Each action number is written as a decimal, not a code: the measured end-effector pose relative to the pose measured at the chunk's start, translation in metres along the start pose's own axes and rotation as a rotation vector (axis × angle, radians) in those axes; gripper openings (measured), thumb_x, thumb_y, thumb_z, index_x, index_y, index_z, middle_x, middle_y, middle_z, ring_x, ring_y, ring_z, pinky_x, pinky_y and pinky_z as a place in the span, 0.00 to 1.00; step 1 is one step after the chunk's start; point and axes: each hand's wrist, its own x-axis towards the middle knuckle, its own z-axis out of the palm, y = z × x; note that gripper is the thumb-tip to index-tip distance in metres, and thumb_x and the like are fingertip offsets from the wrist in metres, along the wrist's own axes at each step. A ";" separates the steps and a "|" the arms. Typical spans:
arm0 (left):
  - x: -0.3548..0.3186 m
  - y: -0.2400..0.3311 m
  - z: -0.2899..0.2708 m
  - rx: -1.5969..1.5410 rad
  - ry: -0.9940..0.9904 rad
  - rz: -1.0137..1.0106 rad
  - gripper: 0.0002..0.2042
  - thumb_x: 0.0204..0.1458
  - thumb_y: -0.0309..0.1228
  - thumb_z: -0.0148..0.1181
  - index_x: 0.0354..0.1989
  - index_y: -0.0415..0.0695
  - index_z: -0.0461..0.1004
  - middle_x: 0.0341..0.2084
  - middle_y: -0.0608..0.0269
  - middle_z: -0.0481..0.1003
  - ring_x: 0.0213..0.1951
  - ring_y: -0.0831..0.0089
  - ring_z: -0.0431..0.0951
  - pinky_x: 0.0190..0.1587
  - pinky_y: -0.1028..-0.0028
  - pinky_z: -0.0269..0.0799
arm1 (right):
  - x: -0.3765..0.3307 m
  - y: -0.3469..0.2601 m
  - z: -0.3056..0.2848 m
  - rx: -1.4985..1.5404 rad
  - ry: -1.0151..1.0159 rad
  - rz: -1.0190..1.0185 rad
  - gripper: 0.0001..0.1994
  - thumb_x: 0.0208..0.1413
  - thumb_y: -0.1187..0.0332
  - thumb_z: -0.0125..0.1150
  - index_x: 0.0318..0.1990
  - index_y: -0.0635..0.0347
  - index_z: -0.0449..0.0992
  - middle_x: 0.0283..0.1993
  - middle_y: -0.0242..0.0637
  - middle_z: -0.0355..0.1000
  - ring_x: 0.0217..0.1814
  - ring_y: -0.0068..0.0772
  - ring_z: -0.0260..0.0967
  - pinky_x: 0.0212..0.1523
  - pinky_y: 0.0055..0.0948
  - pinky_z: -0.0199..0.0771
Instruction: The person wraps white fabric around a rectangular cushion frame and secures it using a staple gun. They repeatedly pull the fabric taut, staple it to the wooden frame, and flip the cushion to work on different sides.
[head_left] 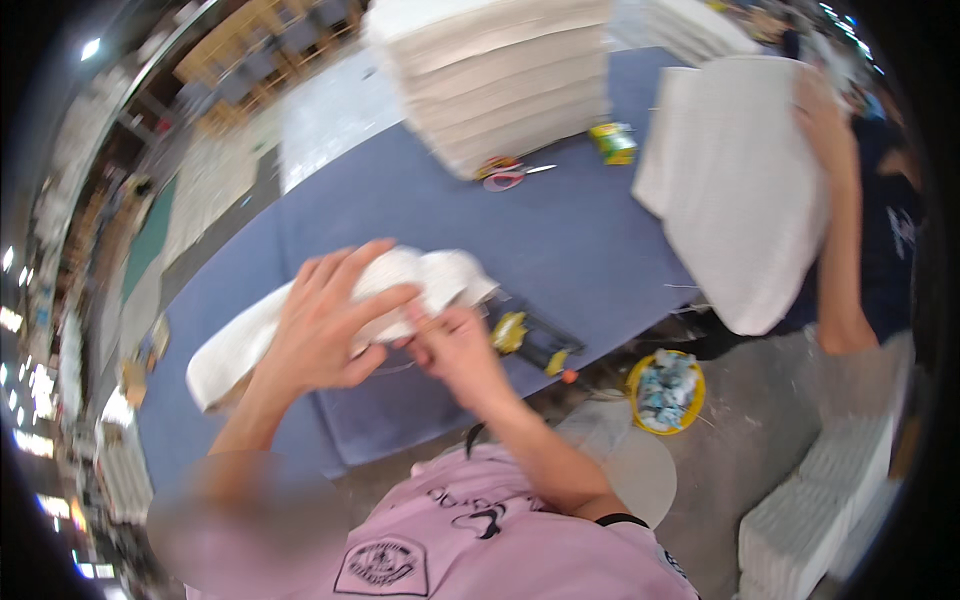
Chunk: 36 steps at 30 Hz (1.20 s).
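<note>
Blue table (pixel 570 235) bears the white cloth (pixel 235 350) near its front side. Left hand (pixel 325 320) lies spread on the cloth; right hand (pixel 455 350) pinches, perhaps its edge. Edge work seems underway, next calling for steady tension.

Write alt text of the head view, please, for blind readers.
Left hand spread on a white cloth, right hand at its edge, on a blue table. Scissors lie by a white stack; at right, a co-worker's hand holds another cloth.

Gap between cloth (pixel 447 273) and scissors (pixel 520 172)
</note>
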 end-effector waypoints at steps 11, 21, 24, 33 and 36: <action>0.013 -0.007 -0.001 -0.042 0.018 -0.062 0.44 0.38 0.32 0.75 0.70 0.45 0.66 0.65 0.54 0.72 0.59 0.49 0.75 0.63 0.53 0.66 | 0.001 0.025 0.001 -0.093 0.084 -0.320 0.23 0.69 0.49 0.61 0.27 0.59 0.76 0.22 0.24 0.67 0.22 0.14 0.59 0.23 0.20 0.55; 0.009 0.049 0.002 0.011 0.028 -0.343 0.50 0.40 0.48 0.76 0.73 0.39 0.61 0.55 0.55 0.78 0.55 0.56 0.78 0.62 0.58 0.67 | -0.025 0.017 -0.029 -0.569 -0.070 -0.520 0.17 0.65 0.62 0.64 0.28 0.66 0.79 0.21 0.40 0.74 0.24 0.31 0.73 0.28 0.34 0.66; 0.011 0.046 0.005 0.037 0.097 -0.297 0.47 0.39 0.45 0.77 0.70 0.40 0.66 0.53 0.57 0.79 0.53 0.60 0.79 0.58 0.61 0.68 | -0.017 0.024 -0.065 -0.723 -0.115 -0.316 0.15 0.64 0.62 0.65 0.32 0.67 0.80 0.24 0.46 0.75 0.25 0.42 0.74 0.30 0.36 0.70; -0.002 0.053 0.016 0.014 0.071 -0.227 0.56 0.39 0.47 0.81 0.75 0.38 0.54 0.56 0.59 0.78 0.53 0.57 0.79 0.58 0.60 0.69 | -0.021 0.143 -0.219 -0.884 0.086 0.039 0.21 0.59 0.70 0.66 0.59 0.64 0.71 0.52 0.53 0.76 0.56 0.52 0.75 0.58 0.40 0.72; -0.006 0.056 0.020 -0.032 0.076 -0.254 0.62 0.39 0.48 0.82 0.78 0.37 0.45 0.57 0.59 0.78 0.54 0.55 0.78 0.59 0.59 0.68 | -0.018 0.062 -0.154 -0.288 0.037 -0.072 0.18 0.63 0.78 0.61 0.60 0.69 0.72 0.55 0.47 0.77 0.55 0.38 0.79 0.54 0.32 0.78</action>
